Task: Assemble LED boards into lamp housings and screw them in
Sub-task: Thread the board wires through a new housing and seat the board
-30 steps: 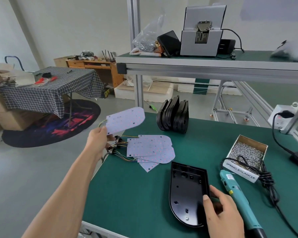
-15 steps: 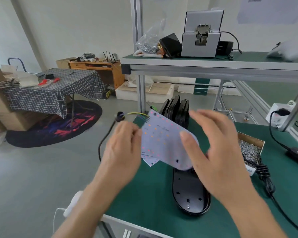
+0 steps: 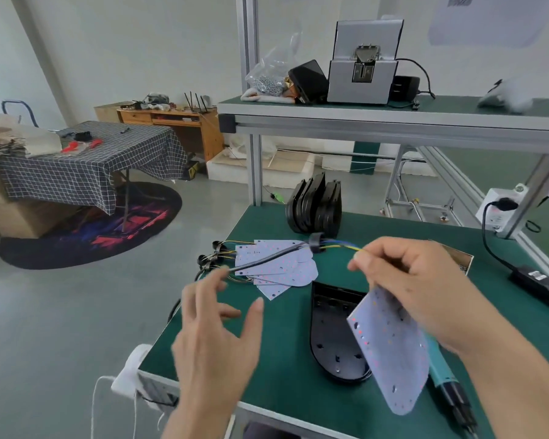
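So the right hand (image 3: pixel 425 289) has the LED board (image 3: pixel 390 350) pinched up near its wired end, fingers curled round it, and the board hangs tilted over the open black lamp housing (image 3: pixel 330 337) lying flat on the green bench (image 3: pixel 286 375); my guess is it's held up like that so the cable (image 3: pixel 267 259) can be sorted out before the board drops in; the yellow and blue leads run from that hand out to a black connector (image 3: pixel 316 242), then a grey sheathed length heads toward the left hand (image 3: pixel 216 337); the left hand is loose, fingers spread, and its fingertips sit right at the cable end, but it's motion-blurred so I can't say for sure it's actually touching; spare boards (image 3: pixel 279 264) are fanned out just behind, and more housings (image 3: pixel 314 204) stand on edge further back, handy for the next rounds I'd think; the teal screwdriver (image 3: pixel 441 372) is mostly hidden under the board and the right wrist; the screw box is nearly all covered by the right hand too, so no idea what's left in it; the housing's right side is hidden behind the board.
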